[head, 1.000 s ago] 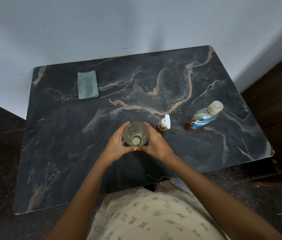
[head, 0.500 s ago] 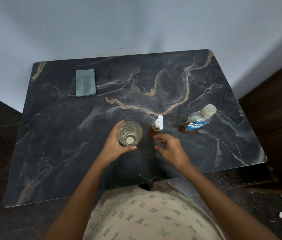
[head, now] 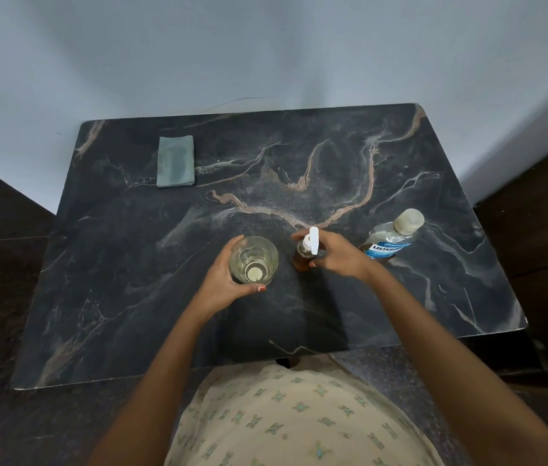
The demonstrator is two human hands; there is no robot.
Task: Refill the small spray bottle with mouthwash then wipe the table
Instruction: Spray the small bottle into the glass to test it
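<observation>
A small amber spray bottle (head: 302, 258) with a white spray head stands near the middle of the dark marble table (head: 131, 297). My right hand (head: 336, 255) curls around it from the right, fingers behind and thumb in front. My left hand (head: 220, 280) grips a clear drinking glass (head: 253, 260) that stands just left of the spray bottle and holds a little pale liquid. The mouthwash bottle (head: 390, 238), clear with a blue label and a white cap, stands to the right of my right hand. A folded grey-green cloth (head: 176, 161) lies at the table's far left.
A pale wall runs behind the table. Dark wooden furniture (head: 541, 247) stands close to the table's right edge. The floor around is dark stone. My patterned clothing fills the bottom of the view.
My right hand has left the glass, moved right and forward, and closed around the spray bottle. My left hand has kept hold of the glass.
</observation>
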